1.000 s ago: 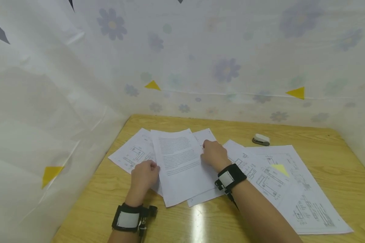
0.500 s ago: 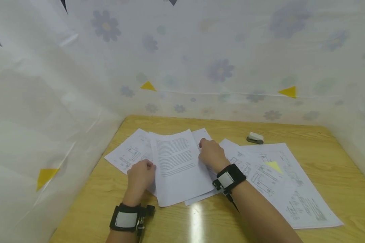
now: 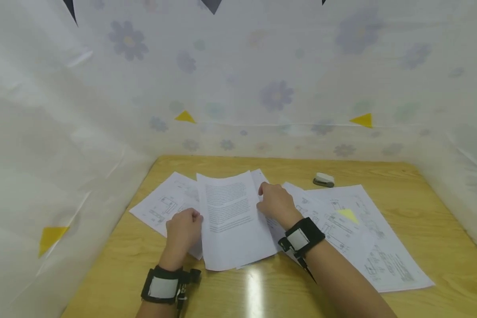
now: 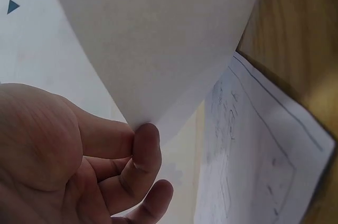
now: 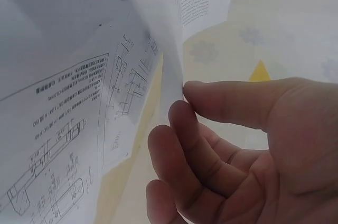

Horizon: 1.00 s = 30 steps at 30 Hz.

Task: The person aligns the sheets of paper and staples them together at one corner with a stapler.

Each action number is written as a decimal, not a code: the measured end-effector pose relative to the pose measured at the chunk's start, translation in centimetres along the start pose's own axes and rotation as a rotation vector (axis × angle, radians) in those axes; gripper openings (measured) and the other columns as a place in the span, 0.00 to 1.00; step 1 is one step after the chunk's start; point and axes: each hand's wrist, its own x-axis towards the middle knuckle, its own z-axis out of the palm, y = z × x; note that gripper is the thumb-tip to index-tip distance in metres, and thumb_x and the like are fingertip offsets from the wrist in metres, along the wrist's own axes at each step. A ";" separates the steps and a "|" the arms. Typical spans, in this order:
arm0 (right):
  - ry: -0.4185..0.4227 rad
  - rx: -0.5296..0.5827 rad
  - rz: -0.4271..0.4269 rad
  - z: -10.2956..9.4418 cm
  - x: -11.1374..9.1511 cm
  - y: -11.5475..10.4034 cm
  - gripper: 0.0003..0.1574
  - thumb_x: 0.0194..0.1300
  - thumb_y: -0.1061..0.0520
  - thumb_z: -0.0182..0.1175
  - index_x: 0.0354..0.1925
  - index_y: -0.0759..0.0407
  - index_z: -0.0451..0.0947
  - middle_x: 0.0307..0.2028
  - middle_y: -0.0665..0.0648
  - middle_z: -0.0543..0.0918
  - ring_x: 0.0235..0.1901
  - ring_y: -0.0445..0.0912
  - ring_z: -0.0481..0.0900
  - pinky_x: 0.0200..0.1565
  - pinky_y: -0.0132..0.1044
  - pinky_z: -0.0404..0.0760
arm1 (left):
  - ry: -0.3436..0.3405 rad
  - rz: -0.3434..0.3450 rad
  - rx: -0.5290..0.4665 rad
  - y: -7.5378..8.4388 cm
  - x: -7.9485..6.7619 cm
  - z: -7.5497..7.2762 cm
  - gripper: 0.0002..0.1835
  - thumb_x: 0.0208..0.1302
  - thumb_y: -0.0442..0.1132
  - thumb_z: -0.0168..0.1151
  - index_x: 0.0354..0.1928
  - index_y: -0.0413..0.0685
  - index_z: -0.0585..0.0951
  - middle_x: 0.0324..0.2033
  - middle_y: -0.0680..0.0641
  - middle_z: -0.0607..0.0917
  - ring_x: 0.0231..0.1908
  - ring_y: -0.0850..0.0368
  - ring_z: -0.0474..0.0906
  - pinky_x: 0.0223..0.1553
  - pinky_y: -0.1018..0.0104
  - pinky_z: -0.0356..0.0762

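Observation:
A printed sheet of paper [image 3: 232, 229], with text on its upper half, is held up by its two side edges in the head view. My left hand [image 3: 184, 227] pinches the left edge between thumb and index finger; the left wrist view shows this sheet [image 4: 163, 34] rising from the fingertips. At the opposite edge my right hand [image 3: 277, 203] pinches the paper, and in the right wrist view thumb and index finger [image 5: 185, 121] meet on it. The sheet bows slightly. Behind it lies a drawing sheet [image 3: 163, 205] at left, and another sheet's corner [image 3: 258, 176] shows at the top.
To the right, overlapping drawing sheets [image 3: 365, 251] lie on the wooden table [image 3: 115, 282], a pale yellow piece [image 3: 347, 215] among them. A small white and grey stapler [image 3: 323, 179] sits behind them. Floral plastic sheeting [image 3: 238, 79] encloses the table's back and sides.
The held sheet has lifted and turned more upright, hiding more of the paper behind it. Both hands keep their pinch. The head view has shifted slightly, so the background slides left.

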 end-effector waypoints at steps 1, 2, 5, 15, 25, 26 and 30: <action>0.000 0.000 0.000 -0.1 -0.1 0.0 0.20 0.64 0.56 0.67 0.53 0.57 0.79 0.45 0.59 0.86 0.37 0.52 0.80 0.38 0.44 0.77 | -0.002 0.003 0.000 0.1 0.0 -0.1 0.16 0.76 0.44 0.58 0.52 0.39 0.85 0.39 0.42 0.89 0.41 0.46 0.83 0.55 0.44 0.69; 0.000 0.001 0.000 -0.2 -0.2 0.1 0.19 0.64 0.56 0.67 0.53 0.57 0.79 0.44 0.59 0.85 0.37 0.52 0.80 0.37 0.44 0.77 | -0.005 0.005 -0.002 0.1 0.0 -0.2 0.16 0.76 0.44 0.58 0.52 0.40 0.85 0.39 0.42 0.89 0.40 0.47 0.83 0.53 0.46 0.70; -0.006 -0.002 0.001 -0.4 -0.4 0.2 0.19 0.64 0.57 0.66 0.52 0.57 0.79 0.41 0.58 0.84 0.36 0.51 0.79 0.35 0.42 0.75 | -0.010 0.011 -0.002 0.3 0.1 -0.4 0.15 0.76 0.45 0.58 0.51 0.41 0.85 0.36 0.44 0.88 0.36 0.49 0.81 0.49 0.50 0.72; -0.004 -0.005 -0.037 -1.2 -2.1 1.0 0.16 0.62 0.60 0.66 0.49 0.57 0.79 0.32 0.55 0.82 0.30 0.49 0.78 0.29 0.38 0.72 | 0.005 0.093 0.045 0.6 0.0 -0.5 0.14 0.75 0.44 0.60 0.48 0.40 0.86 0.33 0.45 0.88 0.31 0.52 0.80 0.42 0.54 0.75; 0.007 -0.050 -0.094 -2.1 -4.1 2.8 0.14 0.60 0.61 0.65 0.46 0.54 0.79 0.30 0.52 0.82 0.28 0.47 0.77 0.28 0.39 0.73 | 0.007 0.167 0.060 0.7 -0.2 -0.1 0.12 0.73 0.44 0.62 0.44 0.42 0.87 0.29 0.46 0.86 0.30 0.53 0.78 0.42 0.55 0.74; 0.000 -0.055 -0.090 -2.2 -4.3 3.0 0.14 0.60 0.61 0.65 0.46 0.54 0.79 0.30 0.52 0.82 0.28 0.47 0.77 0.29 0.39 0.72 | 0.004 0.174 0.062 0.8 -0.2 -0.1 0.12 0.73 0.44 0.62 0.43 0.42 0.87 0.28 0.47 0.86 0.30 0.53 0.78 0.44 0.54 0.73; -0.032 -0.065 -0.065 -2.4 -5.0 3.7 0.13 0.60 0.60 0.65 0.45 0.53 0.78 0.30 0.52 0.81 0.28 0.47 0.77 0.28 0.38 0.72 | -0.011 0.191 0.061 1.3 -0.4 0.2 0.12 0.73 0.44 0.63 0.43 0.43 0.87 0.27 0.48 0.86 0.28 0.54 0.78 0.44 0.54 0.72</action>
